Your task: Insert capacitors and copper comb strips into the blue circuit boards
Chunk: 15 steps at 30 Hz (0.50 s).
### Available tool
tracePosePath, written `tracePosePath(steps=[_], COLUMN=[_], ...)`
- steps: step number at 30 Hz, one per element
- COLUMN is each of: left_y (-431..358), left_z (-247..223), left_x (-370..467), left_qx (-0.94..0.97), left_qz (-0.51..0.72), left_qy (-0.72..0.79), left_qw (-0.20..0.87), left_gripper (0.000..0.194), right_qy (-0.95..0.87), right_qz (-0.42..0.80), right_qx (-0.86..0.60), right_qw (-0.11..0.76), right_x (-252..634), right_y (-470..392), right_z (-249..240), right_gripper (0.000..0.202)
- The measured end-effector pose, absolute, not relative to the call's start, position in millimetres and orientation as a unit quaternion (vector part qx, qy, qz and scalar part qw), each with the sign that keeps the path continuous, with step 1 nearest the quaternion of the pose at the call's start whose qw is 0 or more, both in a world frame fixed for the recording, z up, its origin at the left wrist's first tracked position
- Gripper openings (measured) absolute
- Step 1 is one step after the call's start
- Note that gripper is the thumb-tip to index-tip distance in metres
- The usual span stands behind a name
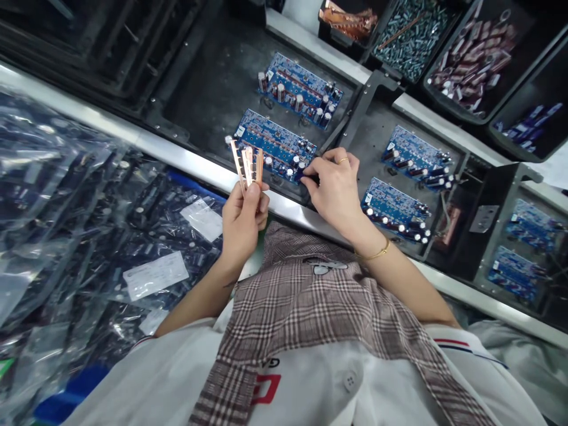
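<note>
While our left hand (244, 216) pinches a fan of thin, copper-coloured metal strips with comb-like teeth (249, 165) between thumb and fingers, our right hand (335, 183) bends over the near blue rectangular circuit board (268, 129), at its corner closest to us on the right. The right thumb and forefinger nearly meet there; we cannot tell whether they grip any part. We judge the step in hand to be close fingertip work at that corner, and the next move seems to call for a light, exact touch among the upright, silvery-topped cylindrical components (296, 160). The board lies flat in a dull black tray (199, 89), just beside a similar blue board (306, 83). To our left, glossy, crinkled clear plastic bags (89, 207) catch the light.
</note>
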<state>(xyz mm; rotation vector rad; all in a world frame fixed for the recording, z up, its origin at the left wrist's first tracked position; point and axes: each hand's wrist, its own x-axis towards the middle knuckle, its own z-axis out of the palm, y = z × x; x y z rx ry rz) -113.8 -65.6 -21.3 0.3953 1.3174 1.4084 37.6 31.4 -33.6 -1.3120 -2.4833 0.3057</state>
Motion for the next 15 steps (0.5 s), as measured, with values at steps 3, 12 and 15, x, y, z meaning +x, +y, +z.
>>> tracePosePath(steps=[3, 12, 15], left_y=[-64.7, -61.5, -61.0], left_z=[-21.3, -21.3, -20.8], left_x=[-113.2, -110.3, -110.2], left_qx=[0.166, 0.178, 0.167], left_qz=[0.607, 0.61, 0.603], left_qy=[0.552, 0.551, 0.563], left_qw=[0.548, 0.54, 0.54], left_gripper=[0.021, 0.025, 0.027], right_qy=[-0.866, -0.865, -0.865], right_qz=[0.1, 0.106, 0.115], right_qx=[-0.456, -0.451, -0.452], right_qw=[0.181, 0.192, 0.187], right_x=[37.5, 37.2, 37.8], right_y=[31.0, 28.0, 26.5], right_z=[-32.8, -36.1, -36.4], right_gripper=[0.007, 0.01, 0.011])
